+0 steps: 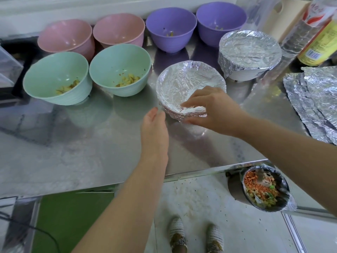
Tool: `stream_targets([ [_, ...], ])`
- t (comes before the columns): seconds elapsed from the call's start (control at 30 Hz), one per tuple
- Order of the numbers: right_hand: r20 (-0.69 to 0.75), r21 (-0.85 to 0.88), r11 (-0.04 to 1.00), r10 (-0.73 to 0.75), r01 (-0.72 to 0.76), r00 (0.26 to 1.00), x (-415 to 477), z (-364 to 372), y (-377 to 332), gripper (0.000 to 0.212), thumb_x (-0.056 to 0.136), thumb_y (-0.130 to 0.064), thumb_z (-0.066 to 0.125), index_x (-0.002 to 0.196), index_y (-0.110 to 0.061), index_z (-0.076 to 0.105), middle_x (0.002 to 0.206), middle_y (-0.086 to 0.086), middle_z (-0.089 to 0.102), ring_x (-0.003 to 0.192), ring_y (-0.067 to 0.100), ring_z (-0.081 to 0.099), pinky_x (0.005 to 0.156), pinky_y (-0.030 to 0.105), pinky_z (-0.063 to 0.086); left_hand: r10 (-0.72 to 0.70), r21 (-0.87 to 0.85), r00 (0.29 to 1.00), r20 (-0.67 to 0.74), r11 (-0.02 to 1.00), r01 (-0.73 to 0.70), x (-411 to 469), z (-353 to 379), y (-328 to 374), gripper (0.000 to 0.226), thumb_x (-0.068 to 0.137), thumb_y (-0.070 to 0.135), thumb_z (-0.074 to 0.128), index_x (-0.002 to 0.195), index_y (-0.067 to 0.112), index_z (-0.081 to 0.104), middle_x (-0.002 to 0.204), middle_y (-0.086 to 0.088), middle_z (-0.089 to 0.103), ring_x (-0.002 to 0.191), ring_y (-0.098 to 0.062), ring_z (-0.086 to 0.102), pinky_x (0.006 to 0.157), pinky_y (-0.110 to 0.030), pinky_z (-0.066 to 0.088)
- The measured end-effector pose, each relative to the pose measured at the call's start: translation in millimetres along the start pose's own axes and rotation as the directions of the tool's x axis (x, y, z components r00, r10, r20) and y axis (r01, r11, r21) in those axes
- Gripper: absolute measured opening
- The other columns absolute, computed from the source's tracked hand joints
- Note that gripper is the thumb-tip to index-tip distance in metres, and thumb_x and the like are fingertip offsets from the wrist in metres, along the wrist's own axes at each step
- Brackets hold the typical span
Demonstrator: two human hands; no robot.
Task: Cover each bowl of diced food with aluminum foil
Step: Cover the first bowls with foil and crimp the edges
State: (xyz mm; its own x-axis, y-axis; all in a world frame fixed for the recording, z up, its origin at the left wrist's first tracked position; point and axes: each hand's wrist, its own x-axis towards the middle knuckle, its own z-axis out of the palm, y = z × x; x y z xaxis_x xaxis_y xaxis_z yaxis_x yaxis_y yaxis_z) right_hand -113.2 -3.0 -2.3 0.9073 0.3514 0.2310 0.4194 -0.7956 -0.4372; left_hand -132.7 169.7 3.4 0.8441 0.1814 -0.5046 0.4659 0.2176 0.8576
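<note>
A foil-wrapped bowl [179, 84] sits mid-counter. My right hand [217, 112] pinches its near rim, fingers over the foil edge and thumb under it. My left hand [155, 128] is flat with straight fingers, just left of that bowl, fingertips close to its foil side. A second foil-covered white bowl [249, 52] stands behind to the right. Uncovered bowls stand in two rows: two green [56, 77] [119, 68] with diced food, two pink [65, 36] [119, 30], two purple [171, 27] [221, 21]. Loose foil sheets [315, 101] lie at the right.
The steel counter [82, 143] has its front edge near me. Bottles [317, 37] stand at the back right. Below the counter a bin [264, 189] lined with a bag holds food scraps. My feet [196, 236] are on the tiled floor.
</note>
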Motion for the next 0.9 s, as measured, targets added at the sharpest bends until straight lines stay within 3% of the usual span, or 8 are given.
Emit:
stream_targets([
  [0.1,-0.051,-0.079,0.996,-0.053,0.049,0.997,-14,-9,9,0.036,0.08,-0.051,0.068,0.102,-0.024,0.075,0.096,-0.006,0.069,0.091,0.021,0.059,0.091,0.033,0.035,0.238,0.24,0.971,0.032,0.941,-0.239,-11,-3,-26,0.019,0.092,0.016,0.066,0.11,0.018,0.06,0.104,0.005,0.067,0.092,-0.007,0.065,0.085,-0.027,0.052],
  [0.23,-0.092,-0.125,0.989,-0.093,0.081,0.991,-22,-5,11,0.016,0.083,-0.034,0.071,0.093,-0.022,0.075,0.088,-0.008,0.068,0.085,0.02,0.057,0.089,0.03,0.034,0.32,0.319,0.924,0.209,0.871,-0.374,-21,12,-49,0.037,0.073,0.047,0.068,0.104,0.028,0.06,0.104,0.012,0.067,0.101,-0.001,0.063,0.086,-0.02,0.051],
  [0.33,-0.112,-0.126,0.989,-0.087,0.073,0.99,-19,-2,9,0.01,0.083,-0.03,0.069,0.088,-0.022,0.074,0.084,-0.009,0.067,0.084,0.02,0.057,0.088,0.033,0.036,0.363,0.325,0.916,0.168,0.857,-0.399,-14,21,-57,0.024,0.087,0.029,0.074,0.108,0.025,0.061,0.106,0.013,0.066,0.104,-0.001,0.062,0.093,-0.029,0.053],
  [0.43,-0.128,-0.142,0.986,-0.1,0.082,0.987,-17,1,8,0.007,0.082,-0.026,0.069,0.084,-0.02,0.073,0.08,-0.008,0.066,0.082,0.021,0.057,0.086,0.035,0.038,0.377,0.259,0.918,0.125,0.88,-0.397,-9,24,-59,0.016,0.093,0.018,0.07,0.108,0.016,0.063,0.105,0.007,0.07,0.104,-0.003,0.065,0.094,-0.028,0.054],
  [0.53,-0.151,-0.145,0.984,-0.124,0.102,0.981,-15,5,6,0.006,0.081,-0.023,0.068,0.082,-0.019,0.072,0.076,-0.007,0.064,0.078,0.022,0.057,0.084,0.031,0.034,0.259,0.135,0.962,0.082,0.954,-0.268,-8,28,-60,0.011,0.096,0.011,0.065,0.105,0.017,0.063,0.1,0.008,0.072,0.098,-0.002,0.068,0.09,-0.024,0.054],
  [0.6,-0.141,-0.148,0.982,-0.142,0.121,0.98,-15,4,7,0.01,0.084,-0.027,0.067,0.084,-0.019,0.073,0.078,-0.007,0.064,0.079,0.023,0.057,0.085,0.032,0.035,0.07,-0.11,0.995,0.066,0.992,-0.063,-12,34,-56,0.015,0.097,0.009,0.064,0.109,0.017,0.063,0.107,0.003,0.073,0.104,-0.009,0.068,0.095,-0.029,0.054],
  [0.7,-0.122,-0.15,0.981,-0.141,0.122,0.982,-17,-5,13,0.021,0.088,-0.04,0.065,0.09,-0.021,0.074,0.083,-0.007,0.066,0.081,0.019,0.056,0.087,0.031,0.035,-0.238,-0.484,0.959,0.155,0.828,0.284,-21,43,-43,0.022,0.102,0.003,0.052,0.119,0.012,0.062,0.12,-0.007,0.071,0.112,-0.016,0.068,0.096,-0.031,0.054],
  [0.9,-0.051,0.015,0.996,-0.093,0.093,0.994,-17,-11,20,0.015,0.089,-0.032,0.069,0.086,-0.019,0.075,0.082,-0.009,0.066,0.078,0.011,0.053,0.079,0.038,0.046,-0.385,-0.628,0.903,0.191,0.659,0.414,-21,50,-25,0.027,0.105,0.005,0.044,0.125,-0.004,0.06,0.116,-0.015,0.066,0.114,-0.027,0.065,0.096,-0.036,0.054],
])
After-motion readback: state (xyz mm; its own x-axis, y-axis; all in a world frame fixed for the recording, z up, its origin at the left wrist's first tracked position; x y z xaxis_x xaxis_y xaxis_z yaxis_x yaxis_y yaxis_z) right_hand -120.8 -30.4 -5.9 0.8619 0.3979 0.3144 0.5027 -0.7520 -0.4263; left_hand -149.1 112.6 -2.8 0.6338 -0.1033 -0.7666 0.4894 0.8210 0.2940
